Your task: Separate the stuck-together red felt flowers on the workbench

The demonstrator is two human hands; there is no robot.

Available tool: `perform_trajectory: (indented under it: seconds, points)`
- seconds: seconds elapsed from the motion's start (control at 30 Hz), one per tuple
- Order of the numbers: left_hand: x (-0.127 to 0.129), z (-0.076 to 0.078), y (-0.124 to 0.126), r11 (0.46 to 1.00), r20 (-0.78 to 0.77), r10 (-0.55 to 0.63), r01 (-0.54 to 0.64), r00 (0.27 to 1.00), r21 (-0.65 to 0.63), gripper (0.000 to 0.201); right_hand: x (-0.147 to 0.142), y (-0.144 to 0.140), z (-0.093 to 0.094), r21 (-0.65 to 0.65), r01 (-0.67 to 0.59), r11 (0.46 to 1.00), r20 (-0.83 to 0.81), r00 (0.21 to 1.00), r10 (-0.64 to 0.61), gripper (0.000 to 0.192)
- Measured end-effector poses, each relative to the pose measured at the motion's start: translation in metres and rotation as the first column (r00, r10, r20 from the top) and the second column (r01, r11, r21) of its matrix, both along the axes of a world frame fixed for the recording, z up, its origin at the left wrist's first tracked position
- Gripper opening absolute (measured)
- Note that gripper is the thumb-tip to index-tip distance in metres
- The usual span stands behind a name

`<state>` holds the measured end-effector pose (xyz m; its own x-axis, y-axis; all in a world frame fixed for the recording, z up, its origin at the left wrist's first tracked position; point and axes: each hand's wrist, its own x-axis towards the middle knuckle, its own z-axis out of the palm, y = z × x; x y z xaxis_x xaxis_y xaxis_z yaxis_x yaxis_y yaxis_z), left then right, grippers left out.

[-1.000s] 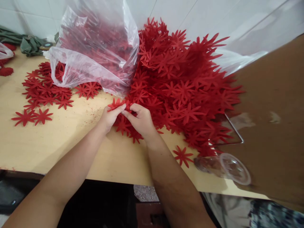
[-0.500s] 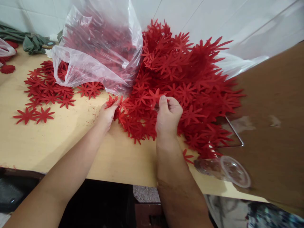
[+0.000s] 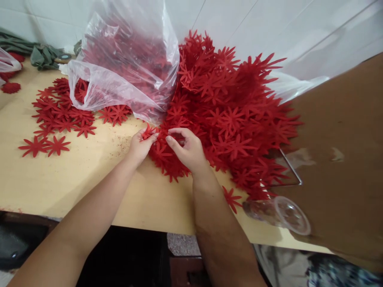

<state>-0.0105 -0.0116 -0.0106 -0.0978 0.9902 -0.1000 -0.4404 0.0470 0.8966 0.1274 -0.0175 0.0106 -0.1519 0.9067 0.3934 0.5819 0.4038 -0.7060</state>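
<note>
White tiled wall backs a pale wooden table.

Head view: the left hand pinches a small bunch of red cutouts at the near edge of the large red pile. The right hand hovers half-open just beside it, holding nothing visible.

Risk: thin, interlocking petals may snag neighbours and drag extras.

Cutouts are flat, star-shaped, matte red, with narrow pointed petals.

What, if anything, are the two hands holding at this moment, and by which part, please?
The left hand pinches a red flower cutout by its petals between fingertips. The right hand is curled open over the red pile; no clear hold shows.
</note>
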Motion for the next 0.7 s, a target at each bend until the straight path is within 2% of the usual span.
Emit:
perform_trajectory:
  seconds: [0.1,0.17,0.23,0.33,0.4,0.6,0.7]
  points:
    - [-0.002,0.000,0.000,1.000,0.039,0.001,-0.001,0.999,-0.019,0.010,-0.009,-0.003,-0.005,-0.009,-0.059,0.998,0.073,0.996,0.060,0.059]
    - [-0.002,0.001,-0.001,1.000,0.063,-0.006,0.007,0.998,-0.019,0.010,-0.018,-0.006,-0.010,-0.017,-0.053,0.998,0.133,0.990,0.055,0.068]
    - [-0.002,0.002,-0.002,1.000,0.080,0.009,-0.008,0.997,-0.015,0.009,-0.025,-0.007,-0.015,-0.051,-0.023,0.998,0.157,0.987,0.031,0.058]
    - [-0.003,0.003,-0.002,0.997,0.080,0.076,-0.074,0.994,-0.029,0.008,-0.026,-0.005,-0.020,-0.111,-0.041,0.993,0.119,0.991,0.054,0.029]
    - [-0.004,0.001,0.000,0.992,0.086,0.119,-0.114,0.989,-0.059,0.009,-0.021,-0.001,-0.022,-0.097,-0.031,0.995,0.081,0.996,0.039,0.018]
    - [-0.007,-0.004,0.007,0.983,0.117,0.174,-0.164,0.978,-0.087,0.007,-0.002,0.008,-0.021,-0.034,0.090,0.995,-0.022,0.996,-0.091,0.021]
    - [-0.008,-0.001,0.004,0.994,0.047,0.101,-0.099,0.994,-0.043,0.010,0.000,-0.005,-0.014,-0.020,0.075,0.997,0.136,0.988,-0.072,0.027]
